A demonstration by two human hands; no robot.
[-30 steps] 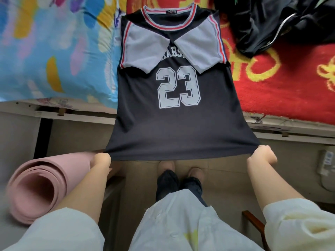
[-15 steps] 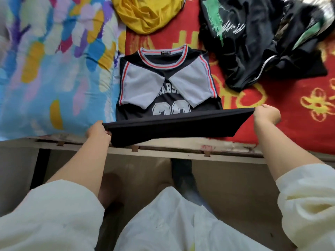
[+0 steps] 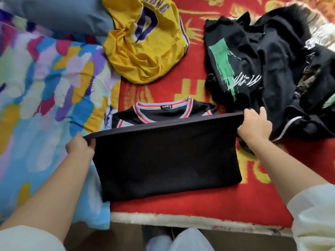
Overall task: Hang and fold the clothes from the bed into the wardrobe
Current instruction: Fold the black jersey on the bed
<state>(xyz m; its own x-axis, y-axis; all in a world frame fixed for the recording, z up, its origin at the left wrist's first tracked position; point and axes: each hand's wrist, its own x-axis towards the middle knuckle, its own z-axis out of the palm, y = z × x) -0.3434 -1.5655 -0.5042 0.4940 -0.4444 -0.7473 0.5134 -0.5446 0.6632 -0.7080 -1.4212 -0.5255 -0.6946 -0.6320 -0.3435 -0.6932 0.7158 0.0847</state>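
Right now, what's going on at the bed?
A person is folding a black jersey on the red blanket. The left hand and right hand each pinch a corner of the hem, carrying the lower half up over the body toward the striped collar. A crumpled yellow jersey and a heap of black clothes lie beyond, not yet folded.

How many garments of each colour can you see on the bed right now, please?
Black jersey with red and white trim, held by the left hand and right hand: 1
Yellow jersey: 1
Black pile, one T-shirt with green print, other pieces uncountable: at least 1
Total: at least 3
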